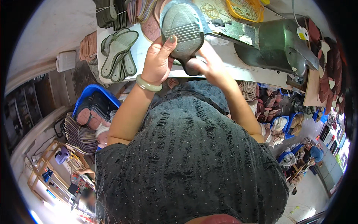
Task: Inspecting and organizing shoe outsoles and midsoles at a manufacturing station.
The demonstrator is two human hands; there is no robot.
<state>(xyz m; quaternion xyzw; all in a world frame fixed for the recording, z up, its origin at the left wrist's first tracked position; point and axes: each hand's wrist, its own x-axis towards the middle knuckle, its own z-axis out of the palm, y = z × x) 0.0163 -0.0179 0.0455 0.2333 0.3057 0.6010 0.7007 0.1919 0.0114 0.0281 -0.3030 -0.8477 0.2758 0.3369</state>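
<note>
My left hand (158, 61) is closed on a dark grey shoe sole (181, 24) above the table edge, its thumb lying across the face. The sole has a broad end at the top, a band of parallel ridges across the middle and a narrow end pointing down toward me. At that narrow end is my right hand (210, 67), its fingers smeared by motion, so their grip is unclear. To the left of my left hand, a loose group of green-grey soles with dark rims (118, 54) lies on the white table (149, 69).
Bundled dark soles (108, 13) and pinkish insoles (151, 28) lie at the back. A yellow basket of rubber bands (246, 10) stands back right, beyond a dark green machine housing (268, 46). A blue bin of soles (93, 91) stands left below the table.
</note>
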